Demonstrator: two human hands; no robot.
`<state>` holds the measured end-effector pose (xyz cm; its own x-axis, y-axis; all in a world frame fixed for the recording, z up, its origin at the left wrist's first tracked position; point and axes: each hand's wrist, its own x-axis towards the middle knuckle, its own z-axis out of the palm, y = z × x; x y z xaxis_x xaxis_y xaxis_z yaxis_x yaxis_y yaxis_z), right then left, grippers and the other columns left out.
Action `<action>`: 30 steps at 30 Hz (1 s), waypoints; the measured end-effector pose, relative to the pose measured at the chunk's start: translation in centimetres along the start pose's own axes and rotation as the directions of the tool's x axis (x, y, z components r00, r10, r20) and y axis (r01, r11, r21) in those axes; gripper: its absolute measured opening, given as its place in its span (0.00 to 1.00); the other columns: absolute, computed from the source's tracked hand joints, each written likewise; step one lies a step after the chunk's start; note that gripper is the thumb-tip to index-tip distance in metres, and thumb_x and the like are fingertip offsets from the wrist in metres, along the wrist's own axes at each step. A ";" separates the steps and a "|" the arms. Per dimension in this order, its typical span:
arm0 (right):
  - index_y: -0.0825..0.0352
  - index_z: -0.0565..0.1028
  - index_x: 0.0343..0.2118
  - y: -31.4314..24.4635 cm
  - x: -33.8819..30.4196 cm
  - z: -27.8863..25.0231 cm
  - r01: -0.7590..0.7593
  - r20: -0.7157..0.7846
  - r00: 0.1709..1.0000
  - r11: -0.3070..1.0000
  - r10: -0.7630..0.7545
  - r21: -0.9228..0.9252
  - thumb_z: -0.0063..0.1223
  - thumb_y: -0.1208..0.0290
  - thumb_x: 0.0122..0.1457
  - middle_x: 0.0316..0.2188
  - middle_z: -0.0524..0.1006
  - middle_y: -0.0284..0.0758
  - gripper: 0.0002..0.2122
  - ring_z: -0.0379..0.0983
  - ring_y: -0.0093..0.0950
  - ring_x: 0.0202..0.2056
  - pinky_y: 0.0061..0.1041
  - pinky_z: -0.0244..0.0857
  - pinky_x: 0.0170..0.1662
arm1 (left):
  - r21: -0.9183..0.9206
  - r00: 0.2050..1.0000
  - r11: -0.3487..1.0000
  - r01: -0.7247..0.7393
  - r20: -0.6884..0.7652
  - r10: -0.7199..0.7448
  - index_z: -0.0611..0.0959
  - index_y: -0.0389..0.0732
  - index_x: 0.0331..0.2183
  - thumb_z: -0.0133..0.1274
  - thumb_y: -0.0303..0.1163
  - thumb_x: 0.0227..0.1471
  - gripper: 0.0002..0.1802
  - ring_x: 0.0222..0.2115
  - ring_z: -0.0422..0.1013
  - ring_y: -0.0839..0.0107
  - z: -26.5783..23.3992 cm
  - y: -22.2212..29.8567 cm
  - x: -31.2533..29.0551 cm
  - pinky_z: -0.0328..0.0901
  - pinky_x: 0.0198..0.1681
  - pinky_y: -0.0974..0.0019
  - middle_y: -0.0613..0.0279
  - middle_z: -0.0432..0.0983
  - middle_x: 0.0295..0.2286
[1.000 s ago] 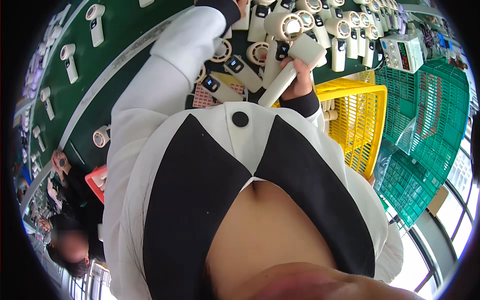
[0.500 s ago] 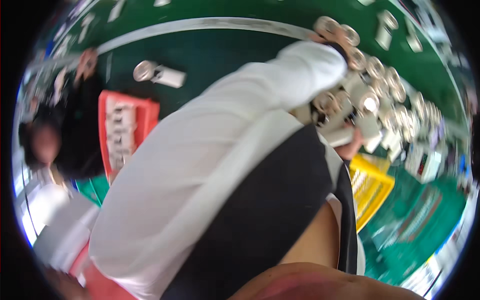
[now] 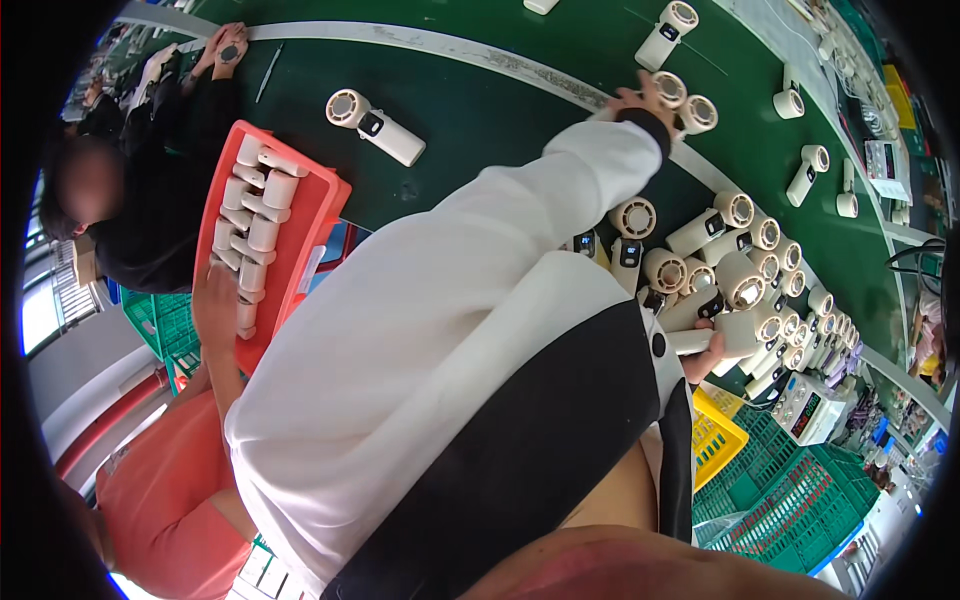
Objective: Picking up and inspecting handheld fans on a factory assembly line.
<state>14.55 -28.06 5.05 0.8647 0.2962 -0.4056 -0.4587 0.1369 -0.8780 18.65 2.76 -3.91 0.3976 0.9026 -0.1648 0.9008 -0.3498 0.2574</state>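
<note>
My left arm in its white sleeve stretches across the bench, and my left hand (image 3: 640, 102) curls over a pair of cream handheld fans (image 3: 698, 114) near the pale strip. Their round grille heads stick out past the fingers; the handles are hidden by my hand and cuff. Closer in, my right hand (image 3: 706, 356) grips a cream handheld fan (image 3: 692, 341), its fingertips showing at the handle and the rest partly covered by my clothing. Around it lies a dense cluster of similar fans (image 3: 740, 280), several with small lit displays.
At the left stands a red crate (image 3: 335, 190) of white parts, with a co-worker's hand (image 3: 217, 305) on it. Another person in black sits beyond. A single fan (image 3: 378, 130) lies on the green bench. Yellow (image 3: 716, 440) and green (image 3: 800, 510) crates stand at lower right.
The head view has shifted and become sharper. My left hand stays on fans near the pale strip, my right hand stays at the near cluster. More of the coral-clad co-worker shows.
</note>
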 end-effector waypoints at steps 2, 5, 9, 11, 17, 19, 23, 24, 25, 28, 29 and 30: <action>0.62 0.68 0.23 -0.2 -0.1 0.2 0.017 0.041 0.999 1.000 -0.016 -0.015 0.43 0.53 0.47 0.26 0.68 0.29 0.15 0.63 0.26 0.33 0.25 0.54 0.41 | 0.090 0.995 0.994 0.061 -0.085 -0.053 0.74 0.48 0.40 0.46 0.49 0.41 0.23 0.34 0.57 0.56 -1.1 -2.9 -0.2 0.55 0.35 0.52 0.48 0.55 0.42; 0.62 0.68 0.23 -0.2 0.1 0.5 0.043 0.084 0.996 0.999 -0.041 -0.027 0.43 0.53 0.47 0.26 0.68 0.29 0.15 0.64 0.27 0.33 0.26 0.55 0.42 | -0.005 0.994 0.995 0.099 -0.042 -0.099 0.76 0.50 0.37 0.46 0.48 0.41 0.20 0.33 0.58 0.59 -3.6 -7.9 -0.7 0.53 0.37 0.54 0.51 0.58 0.39; 0.62 0.67 0.22 0.2 0.5 1.0 -0.066 0.124 0.991 0.989 0.049 0.131 0.44 0.54 0.47 0.26 0.68 0.30 0.14 0.64 0.28 0.34 0.27 0.55 0.43 | -0.091 0.926 0.967 0.237 -0.280 -0.253 0.77 0.47 0.30 0.50 0.45 0.36 0.17 0.31 0.56 0.59 -5.7 -14.2 -3.8 0.50 0.35 0.58 0.52 0.58 0.36; 0.62 0.68 0.22 0.0 0.7 1.5 -0.095 0.146 0.987 0.980 0.069 0.175 0.44 0.55 0.47 0.26 0.68 0.31 0.14 0.64 0.29 0.33 0.28 0.55 0.42 | -0.109 0.877 0.910 0.401 -0.242 -0.415 0.76 0.46 0.30 0.50 0.45 0.36 0.18 0.31 0.56 0.58 -6.7 -16.7 -4.5 0.50 0.35 0.56 0.51 0.58 0.35; 0.64 0.68 0.21 -1.4 0.4 3.1 -0.112 0.346 0.937 0.981 0.052 0.156 0.44 0.58 0.47 0.26 0.69 0.35 0.13 0.64 0.31 0.33 0.29 0.57 0.41 | -0.068 0.649 0.674 0.735 -0.216 -0.729 0.72 0.45 0.34 0.48 0.45 0.37 0.20 0.35 0.57 0.57 -8.9 -21.1 -5.6 0.52 0.40 0.55 0.51 0.58 0.36; 0.65 0.68 0.21 -1.4 0.4 3.3 -0.070 0.355 0.935 0.987 0.014 0.147 0.44 0.59 0.46 0.26 0.69 0.37 0.13 0.64 0.32 0.32 0.29 0.57 0.41 | -0.061 0.563 0.591 0.805 -0.235 -0.792 0.72 0.43 0.35 0.47 0.45 0.38 0.21 0.36 0.57 0.57 -9.5 -22.3 -5.6 0.51 0.41 0.54 0.51 0.57 0.38; 0.65 0.68 0.22 -0.8 0.9 2.9 -0.035 0.244 0.970 0.988 -0.004 0.153 0.43 0.58 0.46 0.26 0.68 0.36 0.13 0.64 0.32 0.31 0.28 0.57 0.39 | -0.111 0.358 0.396 0.912 -0.259 -0.897 0.70 0.43 0.40 0.47 0.47 0.37 0.26 0.40 0.56 0.59 -10.2 -26.2 -4.8 0.50 0.45 0.54 0.51 0.57 0.41; 0.65 0.68 0.23 -0.7 1.1 2.5 -0.033 0.190 0.982 0.991 0.008 0.130 0.42 0.57 0.47 0.25 0.68 0.34 0.14 0.63 0.31 0.30 0.28 0.57 0.38 | -0.094 0.306 0.347 0.933 -0.301 -0.903 0.68 0.44 0.41 0.46 0.46 0.38 0.27 0.40 0.56 0.59 -10.1 -27.0 -4.5 0.49 0.46 0.53 0.51 0.56 0.42; 0.65 0.68 0.23 -0.6 0.9 2.0 -0.013 0.171 0.985 0.991 -0.010 0.131 0.43 0.58 0.46 0.25 0.68 0.34 0.13 0.63 0.31 0.30 0.28 0.57 0.38 | -0.089 0.353 0.398 0.913 -0.313 -0.882 0.68 0.44 0.41 0.46 0.46 0.38 0.27 0.40 0.56 0.59 -10.4 -27.7 -4.3 0.49 0.46 0.53 0.51 0.56 0.42; 0.65 0.68 0.24 -0.8 0.4 0.9 0.031 0.078 0.996 0.987 -0.044 0.160 0.43 0.59 0.46 0.25 0.68 0.34 0.13 0.63 0.30 0.30 0.28 0.56 0.38 | -0.153 0.300 0.374 0.915 -0.365 -0.882 0.72 0.41 0.39 0.47 0.46 0.38 0.25 0.37 0.61 0.62 -12.1 -28.8 -5.2 0.55 0.43 0.59 0.52 0.62 0.39; 0.65 0.68 0.25 -1.0 0.3 0.5 0.055 0.103 0.992 0.980 -0.076 0.194 0.44 0.60 0.46 0.25 0.68 0.34 0.12 0.63 0.29 0.31 0.28 0.56 0.39 | -0.123 0.386 0.451 0.884 -0.352 -0.853 0.72 0.41 0.38 0.47 0.45 0.37 0.25 0.36 0.61 0.62 -12.7 -28.2 -5.6 0.55 0.42 0.59 0.52 0.63 0.38; 0.65 0.68 0.25 -1.2 0.2 0.0 0.038 0.029 0.999 0.981 -0.044 0.193 0.44 0.60 0.46 0.25 0.68 0.34 0.12 0.63 0.29 0.31 0.28 0.56 0.39 | -0.098 0.461 0.518 0.850 -0.340 -0.820 0.73 0.41 0.37 0.48 0.45 0.37 0.24 0.35 0.62 0.61 -13.7 -27.3 -6.3 0.56 0.41 0.59 0.52 0.63 0.37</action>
<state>15.28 -28.14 5.98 0.8780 0.3168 -0.3589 -0.4564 0.3277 -0.8272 -10.84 10.10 3.10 -0.6149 0.7877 0.0366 0.7873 0.6105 0.0867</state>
